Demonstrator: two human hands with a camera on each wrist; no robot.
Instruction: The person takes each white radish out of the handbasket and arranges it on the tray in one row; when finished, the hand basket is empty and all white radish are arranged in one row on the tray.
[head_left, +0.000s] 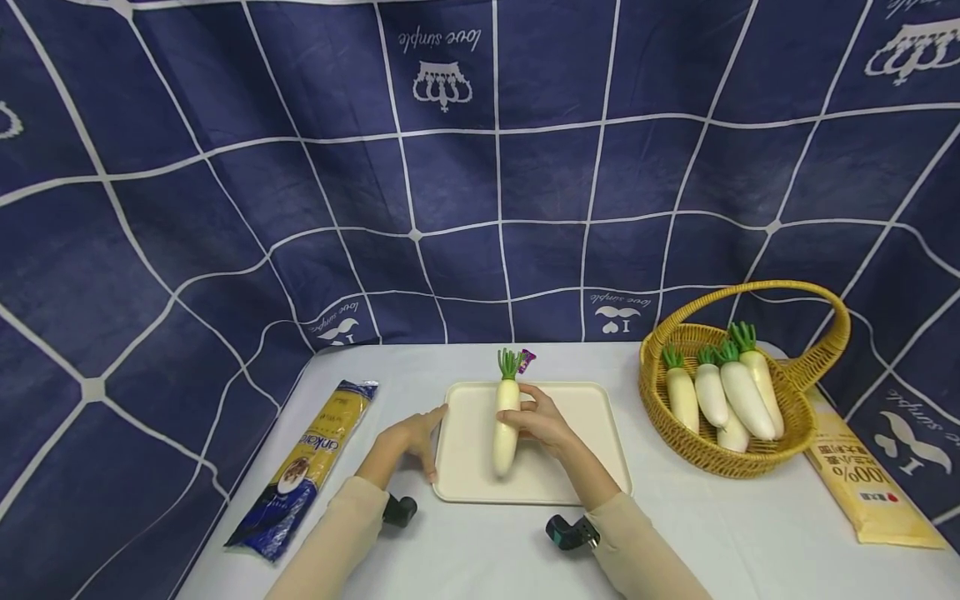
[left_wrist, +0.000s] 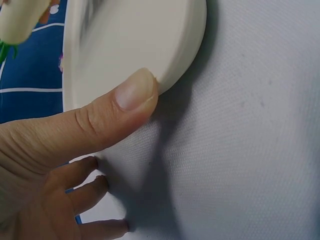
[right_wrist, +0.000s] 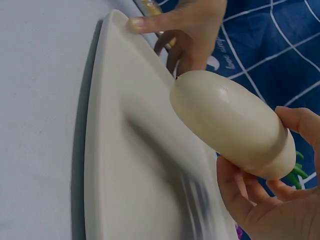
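Observation:
My right hand [head_left: 546,421] grips a white radish [head_left: 506,421] with a green leafy top, thumb on one side and fingers on the other. The radish is held over a cream rectangular tray [head_left: 581,475], leaves pointing away from me. In the right wrist view, a gap and a shadow show below the radish [right_wrist: 232,122]. At the tray's left side is my left hand [head_left: 408,440], fingers spread. Its thumb [left_wrist: 112,102] touches the tray's near-left corner in the left wrist view, while the other fingers reach down beside the tray.
On the right stands a wicker basket [head_left: 652,408] with a tall handle, holding several white radishes [head_left: 742,396]. A yellow packet [head_left: 862,483] lies partly behind it. At left lies a blue and gold pasta packet [head_left: 307,467]. A small purple wrapper [head_left: 527,359] sits behind the tray.

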